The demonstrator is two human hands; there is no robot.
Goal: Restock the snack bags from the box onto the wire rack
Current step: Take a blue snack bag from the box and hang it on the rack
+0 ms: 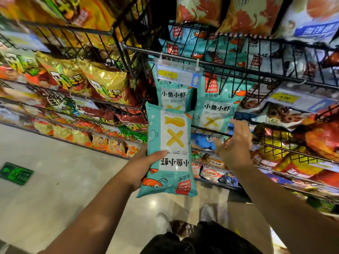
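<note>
Our left hand (145, 167) grips teal snack bag (172, 140), right hand (234, 149) splayed empty by wire rack (139, 49), shiny beige floor (55, 189) below.

The front of the wire rack (238, 69) basket ahead is filled by two upright teal packs, the left shelf bag (172, 97) and the right shelf bag (218, 109). A price tag (178, 75) hanging from the rail covers the left one's top. The held bag (170, 143) in the left grip (145, 166) stands in front of the left shelf bag, the right grip (234, 143), fingers spread, has open air around it, and bare floor (55, 180) lies open to the left.
</note>
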